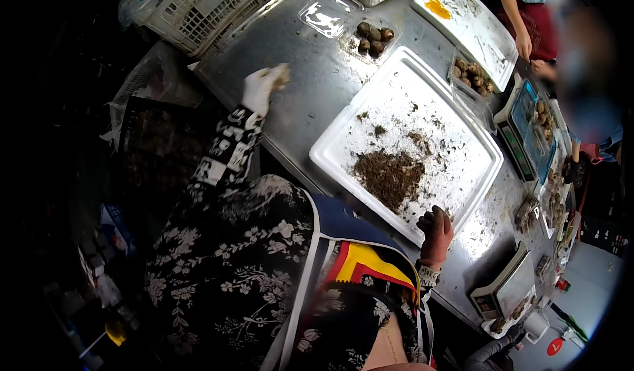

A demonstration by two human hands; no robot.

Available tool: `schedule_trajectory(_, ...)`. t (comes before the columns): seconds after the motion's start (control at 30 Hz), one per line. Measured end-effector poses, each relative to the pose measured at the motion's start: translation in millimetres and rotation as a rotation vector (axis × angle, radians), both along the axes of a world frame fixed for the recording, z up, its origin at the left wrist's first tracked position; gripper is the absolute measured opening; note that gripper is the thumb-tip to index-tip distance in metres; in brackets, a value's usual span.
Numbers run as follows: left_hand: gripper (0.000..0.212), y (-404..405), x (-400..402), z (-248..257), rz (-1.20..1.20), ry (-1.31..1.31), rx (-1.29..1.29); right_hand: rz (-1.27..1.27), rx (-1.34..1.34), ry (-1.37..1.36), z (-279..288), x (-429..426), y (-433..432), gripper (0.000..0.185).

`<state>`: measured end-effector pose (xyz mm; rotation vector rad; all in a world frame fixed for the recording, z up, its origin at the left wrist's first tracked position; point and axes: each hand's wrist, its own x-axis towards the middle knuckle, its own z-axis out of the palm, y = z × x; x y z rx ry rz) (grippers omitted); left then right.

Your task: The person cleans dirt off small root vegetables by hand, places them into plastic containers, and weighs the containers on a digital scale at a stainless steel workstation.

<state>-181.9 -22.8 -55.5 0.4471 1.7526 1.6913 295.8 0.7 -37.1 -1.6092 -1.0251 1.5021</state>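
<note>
My left hand point(265, 85), in a pale glove, is above the metal table point(307, 74) near its left end. Its fingers are bent and their tips look brownish; whether they hold anything is unclear. My right hand point(437, 232), in a red glove with dark, dirty fingers, is curled over the near rim of a white foam tray point(475, 193). Whether something is in it cannot be seen. A heap of brown, fibrous debris point(391, 175) lies in the tray, with scraps around it. Beyond the tray, an open clear plastic box point(349, 49) holds several brown tubers point(375, 37).
Plastic crates point(205, 9) stand at upper left. A second white tray point(465, 29), another box of tubers point(473, 76) and a scale point(517, 128) are to the right. Another scale point(505, 284) is at lower right. A co-worker's hands point(525, 49) are at upper right.
</note>
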Motion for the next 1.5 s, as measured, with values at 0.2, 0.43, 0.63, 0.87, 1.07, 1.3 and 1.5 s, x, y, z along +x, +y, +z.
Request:
schedule_trajectory(0.2, 0.02, -58, -42, -17, 0.261, 0.025, -0.054, 0.157, 0.05, -0.093, 5, -19, 8, 0.033)
schedule_trajectory(0.43, 0.013, 33, -26, 5, -0.07, 1.209, 0.086, 0.333, 0.145, -0.274, 2, -21, 8, 0.03)
schedule_trajectory(0.63, 0.019, 181, 13, 19, -0.534, 1.389, 0.209, 0.275, 0.172, -0.33, 6, -1, -3, 0.033)
schedule_trajectory(0.87, 0.018, 265, 9, -10, -0.894, 1.008, -0.196, 0.192, 0.127, -0.44, -7, 29, -21, 0.031)
schedule_trajectory(1.07, 0.04, 278, 1, -30, -0.901, 0.809, -0.324, 0.155, 0.097, -0.478, -13, 31, -29, 0.031)
schedule_trajectory(1.3, 0.028, 272, 2, -31, -0.793, 1.425, -0.309, 0.189, 0.14, -0.44, -6, 9, -17, 0.03)
schedule_trajectory(1.5, 0.034, 222, 55, 14, -0.654, 0.314, 0.257, 0.198, 0.221, -0.453, 18, -9, -4, 0.03)
